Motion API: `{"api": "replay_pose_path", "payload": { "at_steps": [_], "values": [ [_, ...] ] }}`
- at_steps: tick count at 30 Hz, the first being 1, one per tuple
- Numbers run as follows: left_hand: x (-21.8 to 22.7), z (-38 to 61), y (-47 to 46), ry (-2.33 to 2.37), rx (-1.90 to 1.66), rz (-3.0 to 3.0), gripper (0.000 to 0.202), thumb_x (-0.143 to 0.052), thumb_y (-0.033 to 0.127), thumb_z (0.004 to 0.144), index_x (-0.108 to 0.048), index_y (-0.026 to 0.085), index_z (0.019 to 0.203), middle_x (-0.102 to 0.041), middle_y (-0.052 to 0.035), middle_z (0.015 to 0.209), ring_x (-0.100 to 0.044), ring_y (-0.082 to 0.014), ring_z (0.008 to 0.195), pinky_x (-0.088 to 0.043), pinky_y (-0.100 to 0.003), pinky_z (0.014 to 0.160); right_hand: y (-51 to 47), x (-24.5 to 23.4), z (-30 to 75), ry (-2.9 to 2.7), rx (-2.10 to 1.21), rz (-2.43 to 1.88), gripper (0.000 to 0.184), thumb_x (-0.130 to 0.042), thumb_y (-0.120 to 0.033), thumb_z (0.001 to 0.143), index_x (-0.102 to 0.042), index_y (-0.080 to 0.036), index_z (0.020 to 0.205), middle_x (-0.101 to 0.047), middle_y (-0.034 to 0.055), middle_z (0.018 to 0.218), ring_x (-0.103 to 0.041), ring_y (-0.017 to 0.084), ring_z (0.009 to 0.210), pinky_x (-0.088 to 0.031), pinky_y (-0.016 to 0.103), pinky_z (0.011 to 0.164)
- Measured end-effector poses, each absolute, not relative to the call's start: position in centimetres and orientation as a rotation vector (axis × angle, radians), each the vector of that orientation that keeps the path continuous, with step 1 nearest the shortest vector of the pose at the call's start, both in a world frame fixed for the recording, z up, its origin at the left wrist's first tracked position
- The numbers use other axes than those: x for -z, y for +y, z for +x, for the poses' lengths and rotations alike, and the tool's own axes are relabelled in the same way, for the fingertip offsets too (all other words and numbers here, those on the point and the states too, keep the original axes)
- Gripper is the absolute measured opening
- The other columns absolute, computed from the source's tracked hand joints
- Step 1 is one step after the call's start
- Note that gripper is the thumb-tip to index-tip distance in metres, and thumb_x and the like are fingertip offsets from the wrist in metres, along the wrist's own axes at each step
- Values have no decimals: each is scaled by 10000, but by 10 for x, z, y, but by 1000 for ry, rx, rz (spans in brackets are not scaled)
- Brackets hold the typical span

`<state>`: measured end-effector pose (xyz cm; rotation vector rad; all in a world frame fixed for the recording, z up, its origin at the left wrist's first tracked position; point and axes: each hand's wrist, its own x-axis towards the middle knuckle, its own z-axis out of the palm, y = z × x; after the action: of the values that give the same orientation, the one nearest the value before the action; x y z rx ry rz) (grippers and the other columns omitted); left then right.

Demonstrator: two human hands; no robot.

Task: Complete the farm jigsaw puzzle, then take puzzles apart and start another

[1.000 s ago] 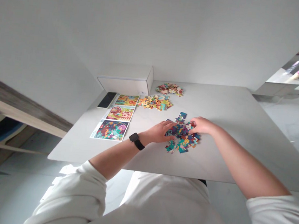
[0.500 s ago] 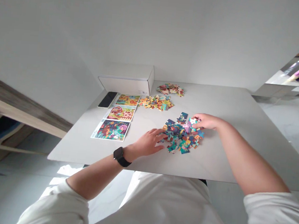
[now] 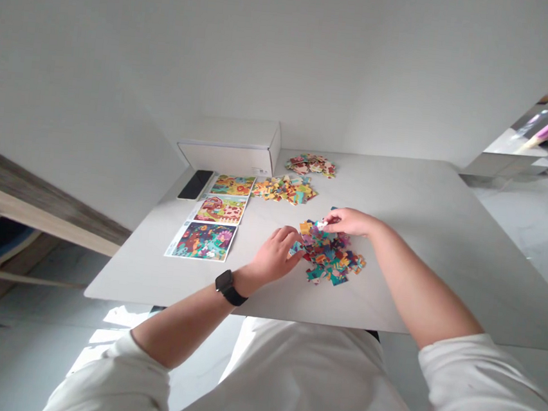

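- White box (image 3: 225, 158): small label (image 3: 260, 171) low on its front, print too small to read.
- Printed picture sheet (image 3: 169, 247): marginal print unreadable.
- Smartwatch (image 3: 224, 281): screen dark.
- Right hand (image 3: 352, 222): thumb and forefinger pinching a white jigsaw piece (image 3: 321, 225) over the teal-and-purple jigsaw pile (image 3: 330, 261).
- Left hand (image 3: 275, 253): fingers curved at the pile's left edge; cannot tell whether they pinch anything.

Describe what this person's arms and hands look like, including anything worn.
The left hand and right hand are both ungloved. A square-faced black watch is worn on the left side only. Loose, creased white sleeves leave the forearms uncovered.
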<state>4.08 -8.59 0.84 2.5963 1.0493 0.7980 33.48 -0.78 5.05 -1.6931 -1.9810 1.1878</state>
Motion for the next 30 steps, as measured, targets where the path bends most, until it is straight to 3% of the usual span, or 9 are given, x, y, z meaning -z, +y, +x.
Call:
{"api": "replay_pose_path", "payload": {
  "at_steps": [4,7,12,19,22,26,30],
  "values": [
    [-4,43,-74,995,-742,2620,388,-521,301,1084,-598,214,1455,-642,-166,1460,-608,-297,1381,-533,-512,1205,10,-33,345,-2018,-550,-1966,254,-801,-301,913,-820,-246,1159,-832,74,1186,-770,233,1064,-571,307,967],
    [-1,51,-50,1091,-654,2601,449,-438,193,1069,-599,192,1488,-631,-170,1526,-599,-291,1421,-511,-513,1238,19,-32,350,-2134,-408,-2002,352,-776,-218,911,-813,-237,1261,-809,103,1279,-755,250,1146,-551,307,995],
    [-8,61,-8,1052,-356,2668,518,-560,94,935,-688,195,1426,-701,-121,1479,-647,-275,1384,-507,-452,1240,23,-40,346,-2249,-513,-2095,458,-788,-296,925,-766,-272,1382,-837,58,1196,-779,222,1032,-553,270,888],
    [-24,55,-3,1046,-319,2770,284,-584,330,1062,-788,226,1231,-801,-95,1227,-743,-272,1143,-565,-428,1059,35,-45,347,-2364,-476,-2135,573,-945,-407,760,-809,-223,1286,-801,133,1276,-783,281,1040,-561,291,864],
    [-29,46,-5,1121,-421,2748,292,-546,342,1083,-810,216,1093,-812,-96,1123,-743,-265,1075,-554,-414,1016,39,-47,346,-2321,-574,-2182,548,-975,-364,718,-810,-199,1214,-825,120,1162,-786,264,958,-554,280,802],
    [-39,34,-8,1234,-587,2574,288,-548,330,1064,-804,220,990,-811,-79,1026,-741,-236,985,-558,-361,936,39,-47,344,-2191,-646,-2184,668,-989,-303,678,-752,-187,1291,-826,113,1163,-774,238,891,-539,274,734],
    [-42,38,-17,1231,-633,2225,294,-552,378,1059,-796,217,1038,-825,-37,959,-753,-197,885,-574,-304,845,34,-45,354,-2071,-886,-2062,399,-973,-325,722,-790,-189,1049,-823,61,938,-730,196,749,-523,266,679]
  ]
}}
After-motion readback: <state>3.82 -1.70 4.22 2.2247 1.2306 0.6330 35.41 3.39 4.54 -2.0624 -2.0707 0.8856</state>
